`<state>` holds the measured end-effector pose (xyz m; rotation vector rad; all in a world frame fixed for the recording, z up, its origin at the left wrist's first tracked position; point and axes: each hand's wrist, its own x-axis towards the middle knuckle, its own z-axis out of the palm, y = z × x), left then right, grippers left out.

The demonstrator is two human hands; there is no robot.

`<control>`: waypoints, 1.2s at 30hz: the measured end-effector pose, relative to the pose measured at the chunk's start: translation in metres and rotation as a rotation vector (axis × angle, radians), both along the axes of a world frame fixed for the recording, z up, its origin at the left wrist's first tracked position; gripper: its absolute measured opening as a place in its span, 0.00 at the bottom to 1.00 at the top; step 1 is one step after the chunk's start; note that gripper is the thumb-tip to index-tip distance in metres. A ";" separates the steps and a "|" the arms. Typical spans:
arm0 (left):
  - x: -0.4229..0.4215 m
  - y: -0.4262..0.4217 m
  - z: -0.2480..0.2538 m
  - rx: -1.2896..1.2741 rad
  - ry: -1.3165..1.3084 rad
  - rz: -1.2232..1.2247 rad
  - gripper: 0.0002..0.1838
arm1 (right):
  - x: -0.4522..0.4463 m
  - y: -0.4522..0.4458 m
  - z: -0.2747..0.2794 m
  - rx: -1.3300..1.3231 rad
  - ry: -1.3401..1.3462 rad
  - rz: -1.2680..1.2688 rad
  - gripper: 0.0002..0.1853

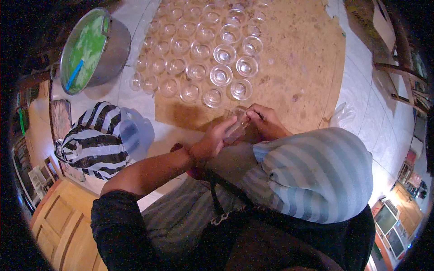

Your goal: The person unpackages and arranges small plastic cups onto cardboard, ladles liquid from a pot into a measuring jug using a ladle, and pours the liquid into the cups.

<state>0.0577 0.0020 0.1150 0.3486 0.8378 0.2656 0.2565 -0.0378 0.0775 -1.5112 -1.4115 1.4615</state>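
Mid-frame, just below the rows: clear plastic cups (236, 129), seemingly nested. Left hand (214, 137) wraps the side; right hand (267, 122) pinches the upper end. Likely light, thin-walled, slick, easily dented; best gripped gently near the rim.

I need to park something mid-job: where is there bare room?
On the brown mat, right of the cups, out to its right edge; the right hand borders the near side. A narrower floor strip lies between pot and cups. Crowded: the mat's left half, packed with cups.
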 end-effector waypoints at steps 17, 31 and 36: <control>-0.023 0.008 0.003 -0.218 -0.190 -0.475 0.21 | -0.001 0.018 -0.003 0.522 -0.437 0.574 0.16; -0.025 0.008 -0.006 -0.187 -0.154 -0.480 0.20 | -0.001 0.011 -0.033 0.533 -0.526 0.515 0.13; -0.019 0.004 -0.003 0.055 -0.173 -0.426 0.19 | 0.001 0.015 -0.025 0.453 -0.507 0.561 0.13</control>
